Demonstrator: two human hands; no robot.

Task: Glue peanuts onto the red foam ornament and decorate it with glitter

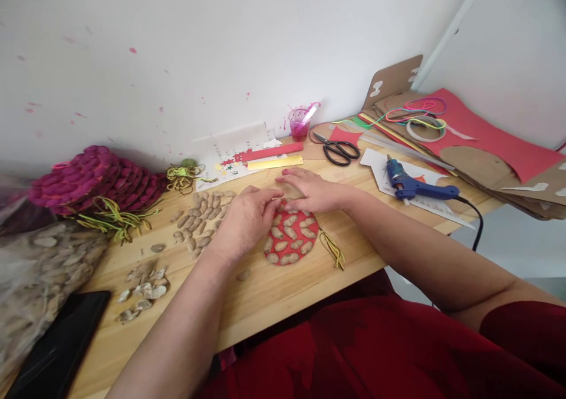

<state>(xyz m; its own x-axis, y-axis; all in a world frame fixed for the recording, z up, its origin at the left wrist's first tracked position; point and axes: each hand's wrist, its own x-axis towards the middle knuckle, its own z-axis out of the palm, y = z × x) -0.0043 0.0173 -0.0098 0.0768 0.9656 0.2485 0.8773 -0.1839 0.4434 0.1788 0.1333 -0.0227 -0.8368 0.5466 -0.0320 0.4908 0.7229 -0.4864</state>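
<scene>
A red round piece (290, 247) covered in whole peanuts lies on the wooden table, with a yellow-green tassel (332, 249) at its right side. My left hand (248, 222) rests at its far left edge, thumb and fingers drawn into a pinch; what they hold, if anything, is hidden. Across the far edge reaches my right hand (309, 191), its fingers stretched out and apart, covering some of the peanuts there. Loose peanuts (201, 216) are spread on the table just left of my left hand.
A blue glue gun (415, 190) with a cord lies at right, near black-handled scissors (338, 150). Behind stand a pink-stained cup (300, 125) and paper strips (274, 163). Purple rounds (92, 178), broken shells (145, 290), a bag of peanuts (48, 269) and a phone (62, 346) are left.
</scene>
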